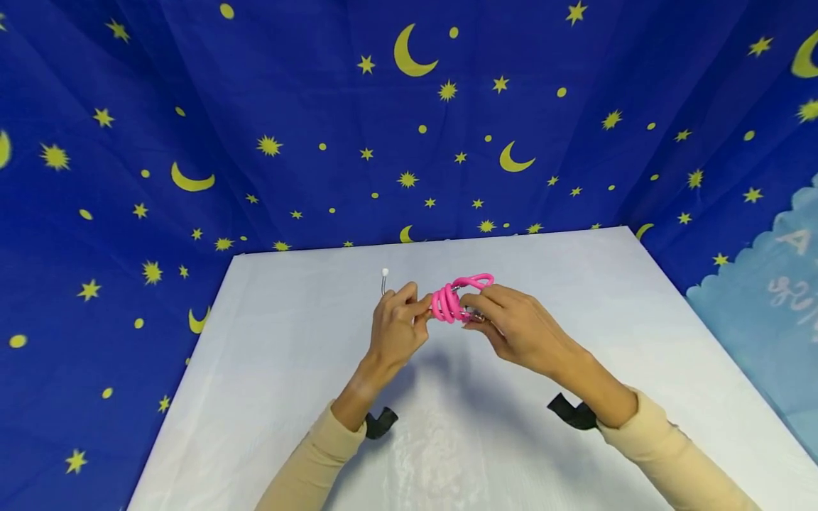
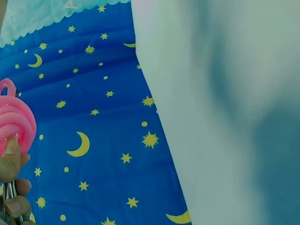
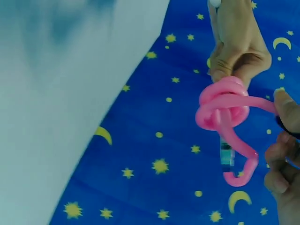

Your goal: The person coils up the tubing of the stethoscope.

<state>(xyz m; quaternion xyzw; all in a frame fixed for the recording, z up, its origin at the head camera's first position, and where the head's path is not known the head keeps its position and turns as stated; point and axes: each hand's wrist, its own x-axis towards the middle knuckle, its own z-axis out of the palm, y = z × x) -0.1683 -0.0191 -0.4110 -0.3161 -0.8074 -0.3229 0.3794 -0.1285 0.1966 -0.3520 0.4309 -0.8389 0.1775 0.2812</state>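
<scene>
A stethoscope with pink tubing [image 1: 446,304] is held up over the table, its tubing wound in several tight coils. My left hand [image 1: 397,325] grips the metal ear tubes [image 2: 10,197] just left of the coils, its thumb pressed against the pink wraps. A white ear tip [image 1: 385,272] pokes up beyond that hand. On the other side, my right hand [image 1: 527,330] pinches the free stretch of tubing, with a dark-edged piece [image 3: 286,127] between its fingers. One pink loop [image 3: 243,176] hangs loose below the coils in the right wrist view, beside a shiny metal part [image 3: 227,154].
A white-covered table [image 1: 287,397] lies beneath both hands. Blue cloth [image 1: 332,92] with yellow moons and stars rises at the back and sides. A light blue scalloped panel [image 1: 767,284] hangs at right. Black pieces [image 1: 381,424] stick out beside both wrists.
</scene>
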